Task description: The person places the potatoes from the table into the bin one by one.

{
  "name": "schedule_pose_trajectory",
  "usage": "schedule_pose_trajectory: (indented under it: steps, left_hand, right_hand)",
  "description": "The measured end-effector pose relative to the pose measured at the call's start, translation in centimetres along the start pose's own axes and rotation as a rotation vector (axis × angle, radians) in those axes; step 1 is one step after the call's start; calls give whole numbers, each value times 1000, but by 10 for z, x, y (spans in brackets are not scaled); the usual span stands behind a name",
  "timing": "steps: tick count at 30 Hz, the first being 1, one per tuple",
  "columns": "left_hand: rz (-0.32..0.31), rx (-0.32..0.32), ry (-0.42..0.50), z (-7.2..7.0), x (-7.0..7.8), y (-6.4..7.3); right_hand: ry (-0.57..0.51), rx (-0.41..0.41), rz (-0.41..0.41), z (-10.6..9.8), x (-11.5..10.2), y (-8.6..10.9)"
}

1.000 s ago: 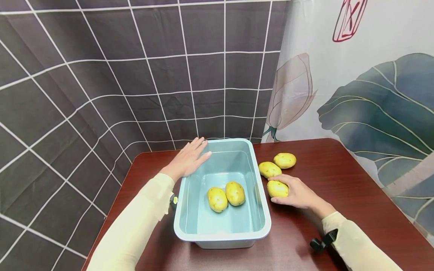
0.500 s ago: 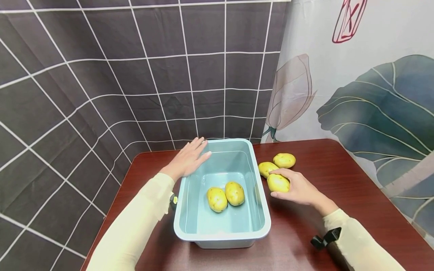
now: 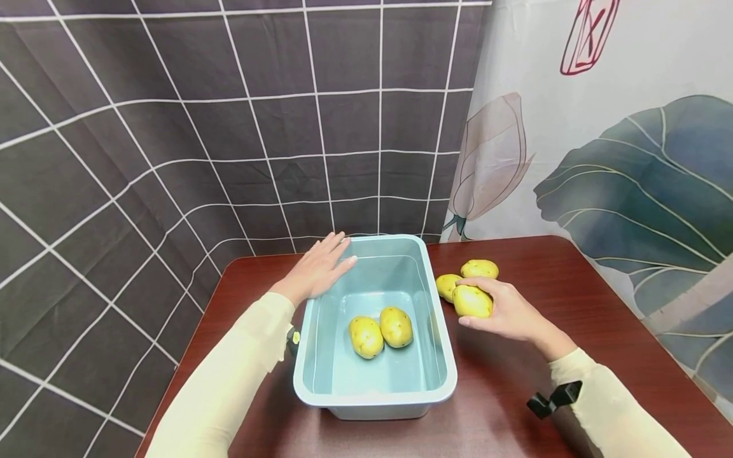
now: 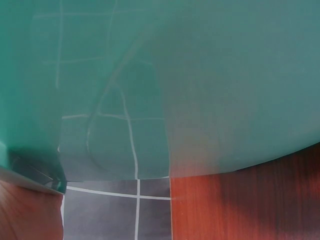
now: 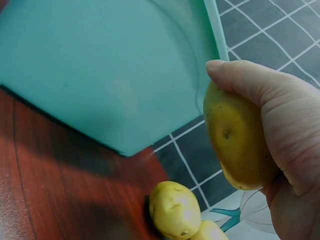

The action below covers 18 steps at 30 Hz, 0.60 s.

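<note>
My right hand (image 3: 509, 312) grips a yellow potato (image 3: 473, 301) between thumb and fingers, raised off the table just right of the bin. The right wrist view shows this potato (image 5: 237, 135) close up, with the thumb over its top. Two more potatoes (image 3: 446, 287) (image 3: 480, 268) lie on the table behind it. My left hand (image 3: 314, 270) rests with extended fingers on the left rim of the light blue plastic bin (image 3: 375, 401). Inside, two potatoes (image 3: 366, 337) (image 3: 396, 327) lie side by side on the bottom. In the left wrist view the bin's wall (image 4: 225, 90) hides most of the scene.
The bin stands on a reddish-brown wooden table (image 3: 572, 286). Behind the table hangs a dark cloth with a white grid (image 3: 349, 121). A white curtain with a leaf print (image 3: 647, 184) hangs at the back right.
My right hand has lifted the potato off the table, moving it slightly up and away from me. The left hand and the bin have stayed in place.
</note>
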<state>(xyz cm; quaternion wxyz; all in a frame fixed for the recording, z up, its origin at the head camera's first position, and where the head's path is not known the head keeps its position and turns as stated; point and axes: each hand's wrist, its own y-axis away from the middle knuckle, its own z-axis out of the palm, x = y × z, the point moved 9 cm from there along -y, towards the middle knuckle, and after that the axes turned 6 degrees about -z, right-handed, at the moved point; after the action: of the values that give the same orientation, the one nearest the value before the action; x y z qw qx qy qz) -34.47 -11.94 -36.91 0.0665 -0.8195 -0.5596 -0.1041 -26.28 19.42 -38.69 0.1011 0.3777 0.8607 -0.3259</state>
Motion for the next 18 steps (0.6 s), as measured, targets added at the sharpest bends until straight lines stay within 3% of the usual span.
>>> schedule_pose_trajectory:
  steps: [6, 18]
  left_hand:
    - [2, 0, 0, -2, 1, 1]
    - [-7, -9, 17, -3, 3, 3]
  right_hand:
    - [-18, 14, 5, -9, -4, -4]
    - [-59, 37, -62, -24, -24, -17]
